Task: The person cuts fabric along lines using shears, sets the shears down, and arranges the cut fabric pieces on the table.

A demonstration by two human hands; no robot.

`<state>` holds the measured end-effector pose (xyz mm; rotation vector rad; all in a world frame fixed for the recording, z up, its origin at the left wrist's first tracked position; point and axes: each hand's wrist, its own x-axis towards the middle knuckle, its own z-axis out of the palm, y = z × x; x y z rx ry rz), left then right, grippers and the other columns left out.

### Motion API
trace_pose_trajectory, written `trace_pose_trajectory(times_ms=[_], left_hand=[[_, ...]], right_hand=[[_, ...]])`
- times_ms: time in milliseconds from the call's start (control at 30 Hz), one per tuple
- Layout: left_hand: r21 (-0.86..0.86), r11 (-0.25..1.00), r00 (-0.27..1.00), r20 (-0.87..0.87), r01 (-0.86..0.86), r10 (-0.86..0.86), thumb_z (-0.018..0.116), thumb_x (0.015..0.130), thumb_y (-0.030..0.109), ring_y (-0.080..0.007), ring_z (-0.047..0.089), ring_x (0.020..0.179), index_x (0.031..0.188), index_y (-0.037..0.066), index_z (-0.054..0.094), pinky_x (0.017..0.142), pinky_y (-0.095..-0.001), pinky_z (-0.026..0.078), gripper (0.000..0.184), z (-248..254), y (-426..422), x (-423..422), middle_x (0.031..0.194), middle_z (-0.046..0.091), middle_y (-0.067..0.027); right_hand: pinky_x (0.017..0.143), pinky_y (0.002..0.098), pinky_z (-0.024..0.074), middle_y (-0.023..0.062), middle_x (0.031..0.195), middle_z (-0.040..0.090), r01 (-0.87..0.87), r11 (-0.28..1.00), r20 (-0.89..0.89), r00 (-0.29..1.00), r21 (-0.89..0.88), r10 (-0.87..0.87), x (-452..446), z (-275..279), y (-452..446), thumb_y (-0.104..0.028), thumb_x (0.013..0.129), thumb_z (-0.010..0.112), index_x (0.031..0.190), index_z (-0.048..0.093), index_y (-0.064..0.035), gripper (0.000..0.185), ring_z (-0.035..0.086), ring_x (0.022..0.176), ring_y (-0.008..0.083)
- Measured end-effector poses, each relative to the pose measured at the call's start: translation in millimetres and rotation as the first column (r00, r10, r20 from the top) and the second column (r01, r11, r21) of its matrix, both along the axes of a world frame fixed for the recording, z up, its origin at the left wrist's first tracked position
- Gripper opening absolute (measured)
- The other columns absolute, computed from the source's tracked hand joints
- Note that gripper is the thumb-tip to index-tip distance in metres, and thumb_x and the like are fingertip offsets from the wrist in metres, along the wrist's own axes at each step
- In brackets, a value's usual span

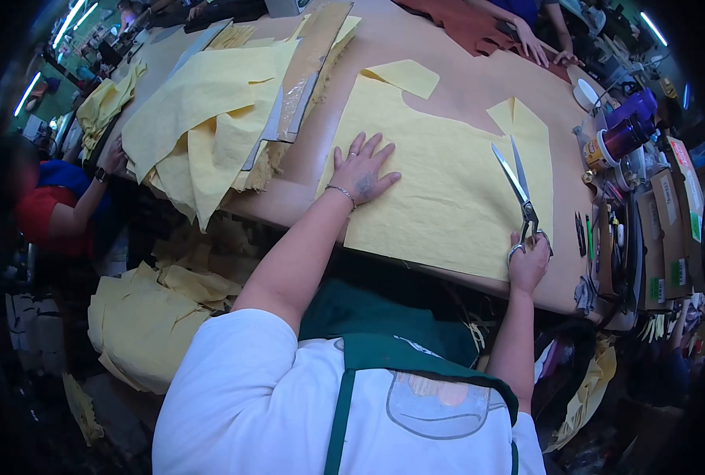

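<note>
While the left hand (364, 172) lies palm down with its fingers spread, grasping nothing, the right hand (531, 263) is closed round the handles of a pair of long silver metal scissors (524, 201). The blades stand apart in a narrow V and point away from the person, over the right part of a flat, pale yellow cloth piece (447, 198). This cloth is spread on a light brown desk (289, 188), directly under the left hand, and extends between the two hands and beyond them. Its far edge has a folded-over flap ahead of the left hand and a pointed flap just beyond the scissor tips.

To the left of the left hand is a loose heap of yellow cloth (186, 119), with a long brown cardboard strip (309, 67) along its right side. Left of that heap, a co-worker in red and blue (51, 210) has a hand (115, 155) at its edge.

Well beyond the right hand, another person's hands (533, 47) are beside reddish-brown cloth (465, 25). To the right of the right hand are slim dark pens (580, 234), and farther off, a white bowl (584, 94), a dark purple cup (626, 138) and brown cardboard boxes (670, 207).
</note>
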<state>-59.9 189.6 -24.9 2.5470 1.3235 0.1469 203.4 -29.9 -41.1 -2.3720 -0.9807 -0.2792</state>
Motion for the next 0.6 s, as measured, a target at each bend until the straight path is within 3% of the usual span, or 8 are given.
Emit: trace_pose_trajectory(times_ms=[400, 500, 600], left_hand=[[0.000, 1.000, 1.000, -0.020, 0.017, -0.017, 0.043, 0.079, 0.052, -0.0273, 0.008, 0.131, 0.132, 0.023, 0.029, 0.098, -0.0607, 0.009, 0.061, 1, 0, 0, 0.141, 0.017, -0.0040], [0.061, 0.998, 1.000, -0.018, 0.022, -0.021, 0.042, 0.081, 0.049, -0.0278, 0.015, 0.129, 0.130, 0.022, 0.033, 0.097, -0.0605, 0.015, 0.056, 2, -5, 0, 0.139, 0.022, -0.0053], [-0.040, 0.999, 0.998, -0.065, 0.009, -0.011, 0.040, 0.084, 0.042, -0.0282, 0.023, 0.125, 0.126, 0.019, 0.039, 0.094, -0.0586, 0.023, 0.048, 22, 0, 3, 0.135, 0.029, -0.0061]], right_hand=[[0.081, 0.0400, 0.0380, 0.0144, 0.089, 0.056, -0.004, 1.000, -0.025, 1.000, -0.002, 0.004, -3, 5, 0, -0.023, 0.068, 0.070, 0.093, 0.050, 0.0024, 0.040, 0.051, 0.091, 0.0306], [0.081, 0.0405, 0.0381, 0.0159, 0.092, 0.056, -0.010, 1.000, -0.048, 0.999, -0.021, 0.009, -5, 9, -2, -0.021, 0.068, 0.070, 0.093, 0.050, 0.0029, 0.040, 0.051, 0.091, 0.0314], [0.081, 0.0412, 0.0380, 0.0177, 0.095, 0.056, -0.053, 0.998, 0.076, 0.996, 0.036, 0.050, -3, -2, -11, -0.021, 0.068, 0.069, 0.094, 0.049, 0.0035, 0.041, 0.051, 0.091, 0.0323]])
